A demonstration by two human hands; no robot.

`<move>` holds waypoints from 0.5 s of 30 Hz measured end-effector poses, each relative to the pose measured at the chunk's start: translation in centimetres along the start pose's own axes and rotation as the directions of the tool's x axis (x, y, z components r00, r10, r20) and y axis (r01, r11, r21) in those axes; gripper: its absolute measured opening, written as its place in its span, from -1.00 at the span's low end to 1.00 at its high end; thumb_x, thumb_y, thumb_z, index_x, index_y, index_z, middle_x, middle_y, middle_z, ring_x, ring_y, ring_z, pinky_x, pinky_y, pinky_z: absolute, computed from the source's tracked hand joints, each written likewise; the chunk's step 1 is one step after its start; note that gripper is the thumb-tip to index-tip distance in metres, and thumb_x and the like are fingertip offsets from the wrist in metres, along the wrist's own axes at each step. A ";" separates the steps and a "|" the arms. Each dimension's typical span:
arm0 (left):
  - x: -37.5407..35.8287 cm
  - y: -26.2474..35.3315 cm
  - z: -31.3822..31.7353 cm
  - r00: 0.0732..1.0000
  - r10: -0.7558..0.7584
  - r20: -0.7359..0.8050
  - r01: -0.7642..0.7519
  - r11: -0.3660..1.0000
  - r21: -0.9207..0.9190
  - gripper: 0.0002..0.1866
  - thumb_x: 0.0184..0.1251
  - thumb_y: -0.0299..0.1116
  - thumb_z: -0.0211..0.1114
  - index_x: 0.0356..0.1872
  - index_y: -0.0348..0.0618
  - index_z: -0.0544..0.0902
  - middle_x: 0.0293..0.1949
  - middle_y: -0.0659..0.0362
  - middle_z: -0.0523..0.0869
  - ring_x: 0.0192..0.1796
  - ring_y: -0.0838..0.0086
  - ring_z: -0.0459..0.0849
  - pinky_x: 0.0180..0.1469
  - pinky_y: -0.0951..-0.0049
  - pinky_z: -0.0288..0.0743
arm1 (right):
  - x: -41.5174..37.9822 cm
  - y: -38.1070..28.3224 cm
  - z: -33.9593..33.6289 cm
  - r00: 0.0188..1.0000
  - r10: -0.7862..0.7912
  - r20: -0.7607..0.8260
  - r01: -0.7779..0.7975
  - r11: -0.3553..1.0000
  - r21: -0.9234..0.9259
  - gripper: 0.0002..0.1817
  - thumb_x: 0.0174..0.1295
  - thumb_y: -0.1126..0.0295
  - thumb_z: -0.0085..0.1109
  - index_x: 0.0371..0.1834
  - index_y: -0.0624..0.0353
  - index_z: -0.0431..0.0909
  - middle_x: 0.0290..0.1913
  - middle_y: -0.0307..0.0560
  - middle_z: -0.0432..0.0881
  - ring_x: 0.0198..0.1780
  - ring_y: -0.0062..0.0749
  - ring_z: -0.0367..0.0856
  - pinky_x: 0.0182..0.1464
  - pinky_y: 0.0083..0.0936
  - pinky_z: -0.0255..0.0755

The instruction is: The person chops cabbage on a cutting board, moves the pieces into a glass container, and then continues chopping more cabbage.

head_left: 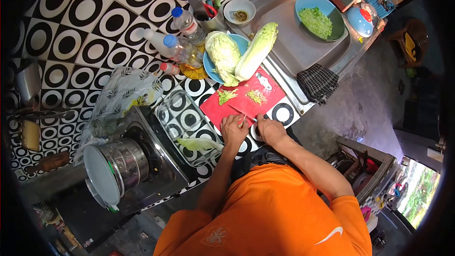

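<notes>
My right hand [271, 131] grips a knife [242, 113] at the near edge of a red cutting board [215, 107]. Its thin blade points up and left across the board. Beside the blade, my left hand [234, 130] rests on the board with its fingers curled; a small pale piece shows by the fingertips, too small to name. Farther up the board lie a small heap of chopped pale-green bits [256, 96] and some leafy green pieces [226, 96]. Just beyond, a blue plate [208, 66] holds a cabbage [222, 54] and a long napa cabbage [257, 52].
To the left stand a glass dish [208, 130] with a cabbage leaf [196, 143] and a stove with a steel pot [131, 161]. Bottles [177, 50] stand behind the plate. Right of it, the sink [284, 42] carries a bowl of chopped greens [315, 22] and a checked cloth [317, 83].
</notes>
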State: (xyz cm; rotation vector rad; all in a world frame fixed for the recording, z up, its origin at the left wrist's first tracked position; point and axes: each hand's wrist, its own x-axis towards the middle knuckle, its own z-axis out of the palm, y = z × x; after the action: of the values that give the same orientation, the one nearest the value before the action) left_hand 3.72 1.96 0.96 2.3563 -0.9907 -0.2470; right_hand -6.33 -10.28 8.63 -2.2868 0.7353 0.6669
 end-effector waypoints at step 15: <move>0.1 -1.6 1.1 0.999 -0.015 0.050 0.018 0.998 -0.060 -0.84 0.08 -0.34 0.33 -0.32 -0.06 0.77 -0.37 0.15 0.68 -0.19 0.21 0.57 -0.05 0.20 0.41 | -0.2 3.4 4.4 0.998 -0.004 -0.057 0.005 1.000 0.026 -0.59 0.08 0.46 0.18 -0.05 0.35 0.27 -0.39 0.23 0.66 -0.29 0.11 0.69 -0.25 -0.09 0.56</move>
State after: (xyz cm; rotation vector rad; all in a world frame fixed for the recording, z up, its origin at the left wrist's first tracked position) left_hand 4.34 2.27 -0.85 2.3142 -0.9742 -0.3387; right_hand -9.83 -9.35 4.38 -2.2910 0.7610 0.5882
